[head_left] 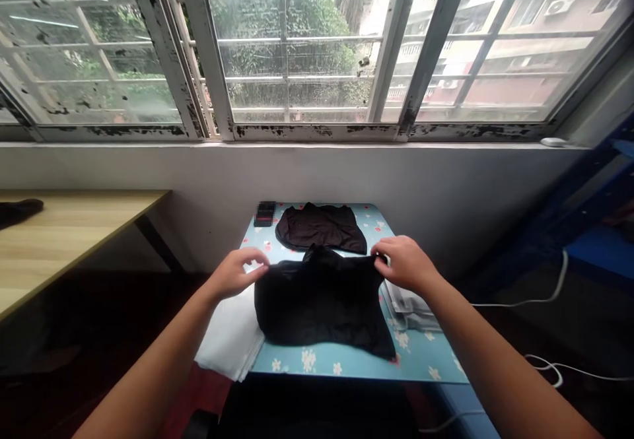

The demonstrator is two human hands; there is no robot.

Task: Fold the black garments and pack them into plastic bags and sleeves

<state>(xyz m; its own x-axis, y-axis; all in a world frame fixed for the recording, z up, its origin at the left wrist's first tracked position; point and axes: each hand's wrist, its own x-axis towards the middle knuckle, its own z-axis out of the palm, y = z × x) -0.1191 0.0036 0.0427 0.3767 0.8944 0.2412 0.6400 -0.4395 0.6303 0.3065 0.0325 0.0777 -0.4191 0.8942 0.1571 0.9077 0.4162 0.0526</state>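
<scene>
A black cloth (321, 300) is spread out between my two hands over a light blue flowered table (337, 363). My left hand (240, 272) pinches its upper left corner. At the upper right corner, my right hand (402, 262) grips the cloth between thumb and fingers. Behind it, a second dark cloth (321, 226) lies flat on the table. A stack of white sheets (232, 333) sits at the table's left edge, partly under my left forearm. Clear plastic packaging (413, 310) rests at the right, partly hidden by my right arm.
Small black boxes (265, 214) stand at the table's back left corner. A wooden table (74, 228) is at the left, with a dark item on it. Blue metal shelving (545, 228) and white cables (539, 302) are at the right. A wall and windows rise behind.
</scene>
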